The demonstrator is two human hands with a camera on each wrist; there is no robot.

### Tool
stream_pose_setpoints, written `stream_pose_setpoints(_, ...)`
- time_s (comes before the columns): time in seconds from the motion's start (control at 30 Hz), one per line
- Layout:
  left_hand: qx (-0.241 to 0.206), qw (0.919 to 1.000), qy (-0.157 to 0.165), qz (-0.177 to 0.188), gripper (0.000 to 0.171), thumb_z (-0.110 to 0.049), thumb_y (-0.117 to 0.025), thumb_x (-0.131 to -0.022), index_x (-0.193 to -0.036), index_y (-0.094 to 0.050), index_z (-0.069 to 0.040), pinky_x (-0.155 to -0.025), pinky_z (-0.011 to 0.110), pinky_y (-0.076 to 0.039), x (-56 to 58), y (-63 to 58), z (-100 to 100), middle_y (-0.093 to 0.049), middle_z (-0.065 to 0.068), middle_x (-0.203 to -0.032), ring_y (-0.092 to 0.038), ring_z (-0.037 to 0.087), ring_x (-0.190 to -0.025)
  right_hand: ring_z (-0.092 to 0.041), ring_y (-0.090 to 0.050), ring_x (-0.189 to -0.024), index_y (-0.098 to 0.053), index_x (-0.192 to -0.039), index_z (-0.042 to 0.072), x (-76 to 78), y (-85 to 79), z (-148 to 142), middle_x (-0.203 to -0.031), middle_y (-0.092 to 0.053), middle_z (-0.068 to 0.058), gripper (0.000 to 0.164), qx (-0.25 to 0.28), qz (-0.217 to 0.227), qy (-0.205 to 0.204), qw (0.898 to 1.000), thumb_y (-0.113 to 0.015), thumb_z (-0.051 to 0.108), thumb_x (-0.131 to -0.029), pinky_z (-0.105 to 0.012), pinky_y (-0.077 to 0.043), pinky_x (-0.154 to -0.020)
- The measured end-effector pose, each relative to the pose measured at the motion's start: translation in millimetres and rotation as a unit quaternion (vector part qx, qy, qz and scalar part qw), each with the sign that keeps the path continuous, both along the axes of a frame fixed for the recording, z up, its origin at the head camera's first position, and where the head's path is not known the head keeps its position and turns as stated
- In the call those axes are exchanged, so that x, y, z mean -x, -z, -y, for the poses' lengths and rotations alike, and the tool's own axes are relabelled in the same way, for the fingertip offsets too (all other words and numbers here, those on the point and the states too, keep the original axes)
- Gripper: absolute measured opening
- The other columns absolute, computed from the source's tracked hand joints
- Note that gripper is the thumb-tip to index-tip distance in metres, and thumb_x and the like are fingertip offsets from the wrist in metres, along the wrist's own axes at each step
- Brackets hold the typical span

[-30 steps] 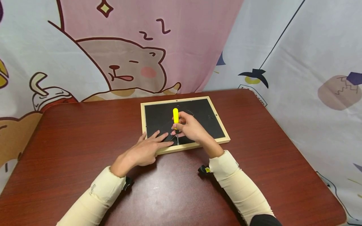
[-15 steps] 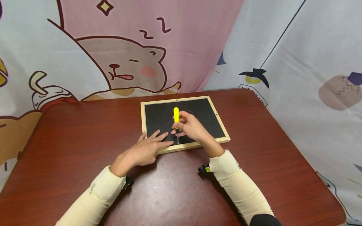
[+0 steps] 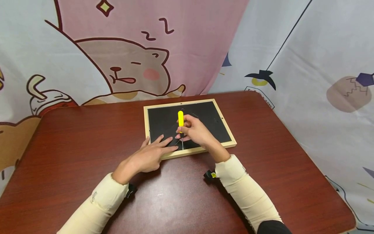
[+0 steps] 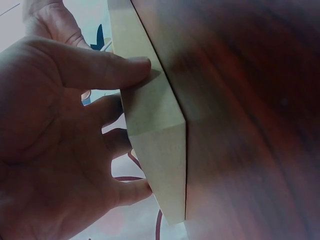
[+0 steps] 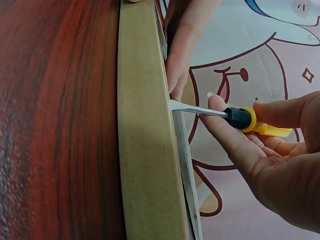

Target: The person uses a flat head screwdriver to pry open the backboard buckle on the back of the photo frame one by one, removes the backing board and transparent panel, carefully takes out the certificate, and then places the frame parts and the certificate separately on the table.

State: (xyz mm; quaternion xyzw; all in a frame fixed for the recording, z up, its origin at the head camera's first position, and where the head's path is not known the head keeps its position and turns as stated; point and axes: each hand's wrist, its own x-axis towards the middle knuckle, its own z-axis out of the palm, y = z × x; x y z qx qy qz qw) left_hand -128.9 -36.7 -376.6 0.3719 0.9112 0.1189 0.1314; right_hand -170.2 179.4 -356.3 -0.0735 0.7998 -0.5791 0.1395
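A wooden picture frame [image 3: 233, 143] with a black back panel [image 3: 163, 117] lies on the table. My left hand [image 3: 150, 156] spreads its straight fingers over the frame's near left corner. In the left wrist view its thumb [image 4: 135, 70] rests on the frame's outer side. My right hand [image 3: 198, 131] holds a yellow-handled screwdriver [image 3: 180, 118] upright, thumb and fingertips around the lower handle and collar. In the right wrist view its flat tip [image 5: 182, 107] sits at the inner edge of the near frame bar [image 5: 147, 125], beside the left hand's fingers.
The dark red wooden table [image 3: 87, 136] extends all around the frame. Behind it hangs a printed cloth [image 3: 198, 42] with a cartoon bear. A black cable [image 3: 346, 198] runs past the table's right edge. Both wrists carry small black devices [image 3: 209, 175].
The whole head view shifts slightly left, so the camera has moved a little. Hands, screwdriver and picture frame keep nearly the same positions relative to each other.
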Motion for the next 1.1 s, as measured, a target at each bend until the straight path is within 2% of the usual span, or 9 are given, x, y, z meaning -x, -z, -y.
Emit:
stream_pose_setpoints(0.23,0.000,1.0000,-0.004,0.003,0.076,0.006,-0.057,-0.083,-0.147,-0.044,-0.032,-0.107,0.073,-0.014,-1.1,0.5,-0.2,-0.025,0.005,-0.160,-0.018,0.038,-0.147,-0.024,-0.072,-0.084,-0.047,-0.130,-0.003,-1.3,-1.7,0.3,-0.103,-0.064,-0.019,0.036,-0.007,0.009,-0.009,1.000,-0.058,0.008,-0.097,-0.037,-0.059,-0.073)
stream_pose_setpoints(0.8,-0.008,0.9999,-0.004,-0.007,0.074,0.005,-0.058,-0.085,-0.147,-0.044,-0.032,-0.107,0.073,-0.014,-2.4,0.0,-1.7,-0.025,0.004,-0.160,-0.018,0.038,-0.147,-0.027,-0.071,-0.087,-0.046,-0.129,-0.002,-3.2,-3.4,-1.0,-0.102,-0.062,-0.019,0.034,-0.013,-0.007,-0.040,0.999,-0.056,0.007,-0.098,-0.038,-0.059,-0.073)
stream_pose_setpoints(1.1,-0.008,0.9999,-0.002,-0.010,0.074,0.005,-0.059,-0.085,-0.148,-0.043,-0.032,-0.106,0.074,-0.014,-3.6,-0.1,-1.6,-0.025,0.004,-0.161,-0.020,0.039,-0.146,-0.031,-0.071,-0.090,-0.049,-0.121,-0.003,-6.5,-9.3,-2.6,-0.100,-0.061,-0.020,0.030,-0.031,-0.023,-0.076,0.996,-0.060,0.007,-0.095,-0.046,-0.057,-0.076)
